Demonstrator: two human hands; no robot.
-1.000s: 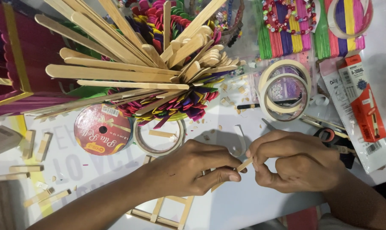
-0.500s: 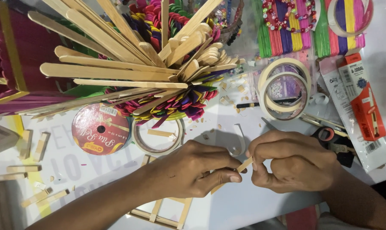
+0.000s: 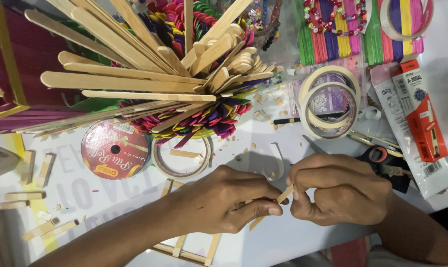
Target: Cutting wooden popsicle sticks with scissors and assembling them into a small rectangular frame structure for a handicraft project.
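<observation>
Pinching a flat pale wooden stick, left hand and right hand grip opposite ends.

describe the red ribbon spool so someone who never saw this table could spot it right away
Start at the big fan of wooden craft sticks at upper left. Just below it, flat on the white table, lies the ribbon spool. It is a solid red disc with a small centre hole, unlike the open tape ring beside it.
</observation>
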